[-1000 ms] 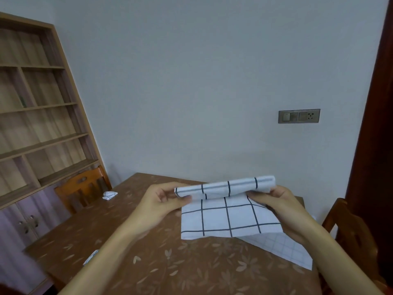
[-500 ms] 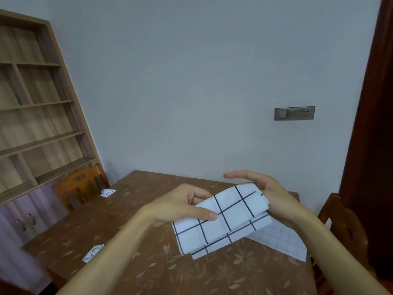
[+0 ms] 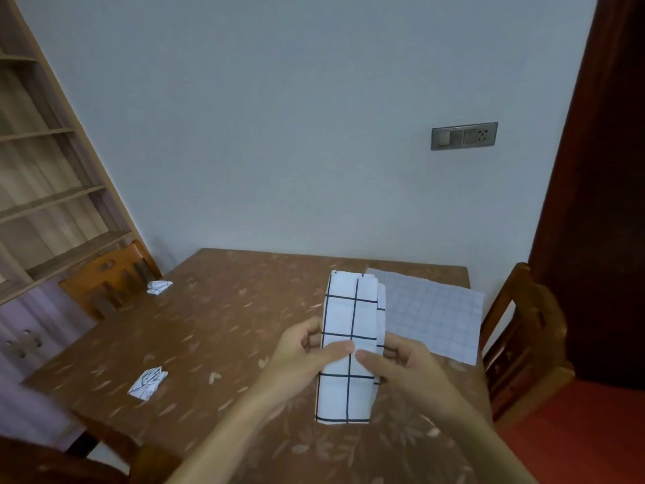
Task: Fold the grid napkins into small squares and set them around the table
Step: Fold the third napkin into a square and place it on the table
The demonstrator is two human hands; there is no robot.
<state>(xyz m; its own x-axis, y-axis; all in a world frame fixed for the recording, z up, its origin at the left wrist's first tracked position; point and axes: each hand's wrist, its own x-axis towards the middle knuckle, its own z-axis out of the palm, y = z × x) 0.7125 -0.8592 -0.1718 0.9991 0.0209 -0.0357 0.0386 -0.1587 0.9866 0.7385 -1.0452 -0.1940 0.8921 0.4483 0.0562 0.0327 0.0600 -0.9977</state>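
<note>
A white napkin with a black grid (image 3: 352,316) is folded into a long narrow strip that runs away from me above the brown table (image 3: 223,330). My left hand (image 3: 307,351) pinches its left edge near the middle and my right hand (image 3: 394,361) pinches its right edge, thumbs meeting on top. A small folded napkin (image 3: 148,383) lies near the table's left front edge. Another small folded napkin (image 3: 158,286) lies at the far left by a chair. A flat fine-grid napkin (image 3: 436,316) lies unfolded at the right.
Wooden chairs stand at the far left (image 3: 108,277) and at the right (image 3: 523,337) of the table. A tall bookshelf (image 3: 45,169) fills the left wall. A dark wooden door (image 3: 607,169) is at the right, and a switch plate (image 3: 464,135) is on the wall.
The napkin was folded in half from a wide hanging sheet, then turned from slanting sideways to a narrow strip pointing away from me. Both hands moved to its middle.
</note>
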